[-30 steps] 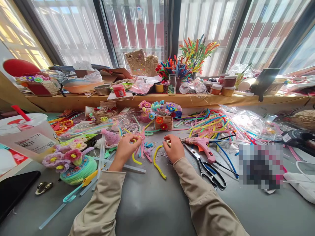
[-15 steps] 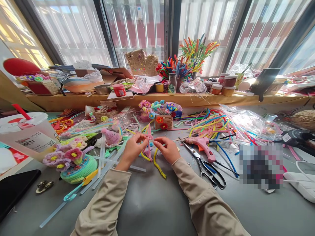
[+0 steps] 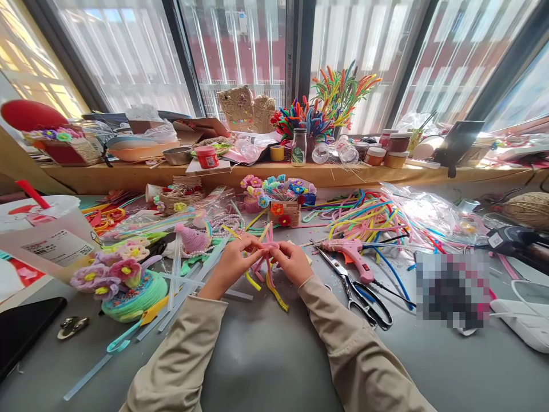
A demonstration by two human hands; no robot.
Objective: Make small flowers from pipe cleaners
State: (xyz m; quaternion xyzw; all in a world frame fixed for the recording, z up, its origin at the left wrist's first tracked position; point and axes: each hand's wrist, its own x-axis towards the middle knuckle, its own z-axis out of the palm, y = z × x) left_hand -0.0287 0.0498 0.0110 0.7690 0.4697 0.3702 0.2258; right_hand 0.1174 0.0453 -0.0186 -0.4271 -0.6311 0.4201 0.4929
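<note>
Pink pipe cleaners (image 3: pixel 270 246) are pinched between the fingertips of both hands above the grey table. My left hand (image 3: pixel 235 260) grips them from the left, fingers closed. From the right, my right hand (image 3: pixel 292 262) closes its thumb and fingers on the same pink piece, with several ends sticking up and hanging down. Just below, a yellow pipe cleaner (image 3: pixel 279 298) lies bent on the table. Behind the hands stands a small woven box (image 3: pixel 289 213) with fuzzy flowers. How the pink strands cross is partly hidden by the fingers.
To the right lie scissors (image 3: pixel 351 289), a pink glue gun (image 3: pixel 349 252) and a heap of coloured pipe cleaners (image 3: pixel 369 216). Clear glue sticks (image 3: pixel 171 309), a flower-topped green pot (image 3: pixel 135 294) and a drink cup (image 3: pixel 51 240) are at left. A cluttered wooden ledge (image 3: pixel 240 171) runs behind.
My hands have drawn slightly apart, with the pink piece now stretched sideways between the fingertips. More pink ends show above and below it. The camera view has shifted a little.
</note>
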